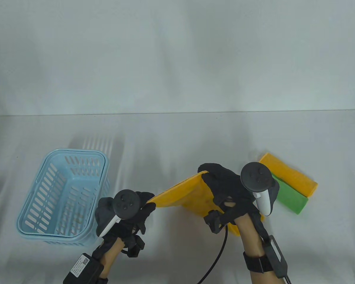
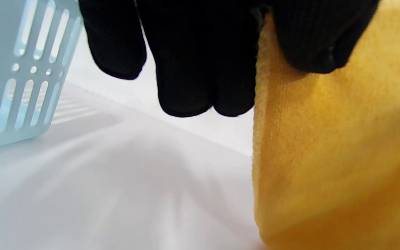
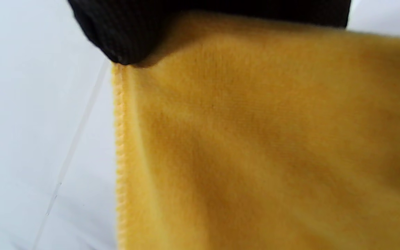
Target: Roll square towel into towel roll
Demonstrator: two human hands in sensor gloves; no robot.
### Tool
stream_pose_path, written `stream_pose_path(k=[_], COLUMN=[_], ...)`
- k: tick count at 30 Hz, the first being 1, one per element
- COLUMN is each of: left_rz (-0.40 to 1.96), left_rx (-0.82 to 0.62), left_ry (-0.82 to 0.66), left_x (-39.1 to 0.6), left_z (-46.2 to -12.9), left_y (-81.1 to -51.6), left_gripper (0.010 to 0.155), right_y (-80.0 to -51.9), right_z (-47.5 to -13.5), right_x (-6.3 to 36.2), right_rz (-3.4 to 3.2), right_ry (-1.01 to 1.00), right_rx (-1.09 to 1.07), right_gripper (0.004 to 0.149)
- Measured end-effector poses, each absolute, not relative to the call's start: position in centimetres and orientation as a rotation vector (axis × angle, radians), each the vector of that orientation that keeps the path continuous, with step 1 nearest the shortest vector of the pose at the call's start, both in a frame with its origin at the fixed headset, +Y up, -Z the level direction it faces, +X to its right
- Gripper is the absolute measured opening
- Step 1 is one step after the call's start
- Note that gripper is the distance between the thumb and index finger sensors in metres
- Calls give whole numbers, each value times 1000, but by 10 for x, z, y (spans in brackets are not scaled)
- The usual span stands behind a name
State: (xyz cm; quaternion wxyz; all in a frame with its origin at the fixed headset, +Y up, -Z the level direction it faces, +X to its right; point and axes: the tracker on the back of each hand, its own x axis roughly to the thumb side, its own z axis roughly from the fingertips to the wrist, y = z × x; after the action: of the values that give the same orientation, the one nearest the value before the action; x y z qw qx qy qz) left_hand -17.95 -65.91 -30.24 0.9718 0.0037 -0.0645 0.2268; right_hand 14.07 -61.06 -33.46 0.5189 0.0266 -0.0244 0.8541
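Yellow towel (image 1: 185, 196) hangs stretched between both hands above the surface (image 1: 177, 133), likely to spread it flat for rolling. Left hand (image 1: 125, 211) pinches one corner, right hand (image 1: 229, 189) grips another. Finished rolls, yellow (image 1: 293, 176) and green (image 1: 291, 199), lie right; a blue basket (image 1: 32, 213) waits left.

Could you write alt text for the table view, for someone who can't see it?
Two black-gloved hands lift a yellow towel off a white table, the left hand and the right hand each pinching a corner. A light blue basket sits to the left; a yellow roll and a green roll lie to the right.
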Motion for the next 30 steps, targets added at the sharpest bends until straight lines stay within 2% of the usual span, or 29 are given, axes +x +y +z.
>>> stream_pose_path(k=[8, 18, 24, 30], left_rz=[649, 733, 796, 829], left_rx=[26, 64, 85, 141], left_ry=[-118, -169, -178, -226], left_x=[-195, -194, -191, -191], left_z=[-300, -318, -322, -311], left_y=[-642, -554, -516, -487], left_gripper=[43, 43, 43, 43], right_y=[-599, -533, -504, -483], right_z=[-326, -327, -318, -301], right_x=[149, 173, 179, 181], right_rz=[2002, 2105, 2059, 1983], right_ry=[-68, -49, -69, -61], right_rx=[-12, -17, 2, 44], right_gripper=[39, 39, 39, 40])
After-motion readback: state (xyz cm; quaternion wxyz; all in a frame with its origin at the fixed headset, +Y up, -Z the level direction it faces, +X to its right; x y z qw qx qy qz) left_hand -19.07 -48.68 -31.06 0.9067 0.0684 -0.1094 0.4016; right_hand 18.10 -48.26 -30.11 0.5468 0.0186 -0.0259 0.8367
